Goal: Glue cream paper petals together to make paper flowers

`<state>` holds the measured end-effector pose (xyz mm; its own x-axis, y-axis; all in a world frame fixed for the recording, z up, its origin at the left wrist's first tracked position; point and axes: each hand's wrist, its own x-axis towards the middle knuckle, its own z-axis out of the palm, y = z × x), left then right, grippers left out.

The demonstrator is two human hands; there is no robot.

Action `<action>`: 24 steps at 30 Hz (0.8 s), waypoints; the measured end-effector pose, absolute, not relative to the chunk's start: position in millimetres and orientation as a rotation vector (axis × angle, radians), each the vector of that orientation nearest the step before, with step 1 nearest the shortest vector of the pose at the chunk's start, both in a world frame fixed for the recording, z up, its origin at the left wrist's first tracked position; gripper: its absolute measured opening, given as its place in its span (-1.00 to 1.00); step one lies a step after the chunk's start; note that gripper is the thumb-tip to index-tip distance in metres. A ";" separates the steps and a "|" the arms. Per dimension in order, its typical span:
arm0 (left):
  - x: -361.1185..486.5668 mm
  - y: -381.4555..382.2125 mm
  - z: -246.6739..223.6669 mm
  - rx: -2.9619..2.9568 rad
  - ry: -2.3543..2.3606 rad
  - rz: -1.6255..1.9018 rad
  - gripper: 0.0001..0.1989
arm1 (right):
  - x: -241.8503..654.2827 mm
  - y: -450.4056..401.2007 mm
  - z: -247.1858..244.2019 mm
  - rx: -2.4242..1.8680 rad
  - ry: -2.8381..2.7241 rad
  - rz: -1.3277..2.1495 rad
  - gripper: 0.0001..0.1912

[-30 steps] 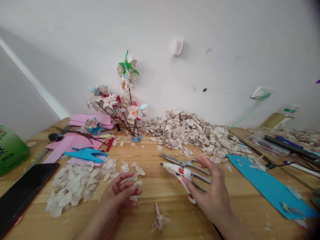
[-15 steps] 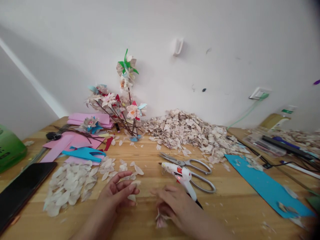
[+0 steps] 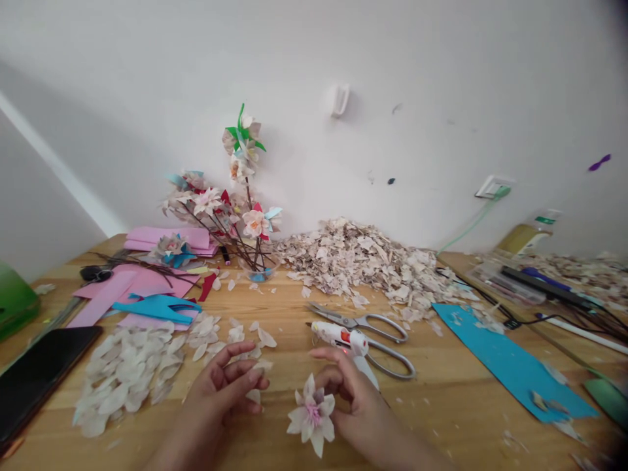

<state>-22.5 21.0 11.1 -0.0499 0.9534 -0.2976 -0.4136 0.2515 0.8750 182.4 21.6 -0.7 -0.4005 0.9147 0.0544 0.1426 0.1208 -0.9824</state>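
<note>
In the head view my right hand (image 3: 360, 399) pinches a handmade flower (image 3: 311, 416) of pale petals with a pink centre, turned face up toward me. Its fingers hide the flower's back. To the left, my left hand (image 3: 228, 386) is held above the table with fingers loosely curved and apart. Pale petals (image 3: 254, 396) show by its fingertips; whether any touches them I cannot tell. Just beyond my right hand lies a white glue gun (image 3: 338, 335) with a red light, partly covered by that hand. Metal scissors (image 3: 387, 353) lie beside it.
A heap of loose petals (image 3: 127, 373) lies left, near a black phone (image 3: 39, 379). Pink paper (image 3: 167, 239) and cut blue paper (image 3: 154, 307) are behind. Flowers on twigs stand in a clear bowl (image 3: 259, 268). Dried petals (image 3: 363, 261) pile against the wall; a blue sheet (image 3: 510, 360) lies right.
My right hand has turned the flower from pointing down to facing up, bringing its petals and pink centre into sight. My left hand keeps nearly the same pose. The camera view has shifted slightly.
</note>
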 end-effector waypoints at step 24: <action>-15.9 13.7 3.7 0.647 1.039 1.128 -0.52 | 181.1 23.1 -16.7 -0.989 -1.539 1.115 -0.48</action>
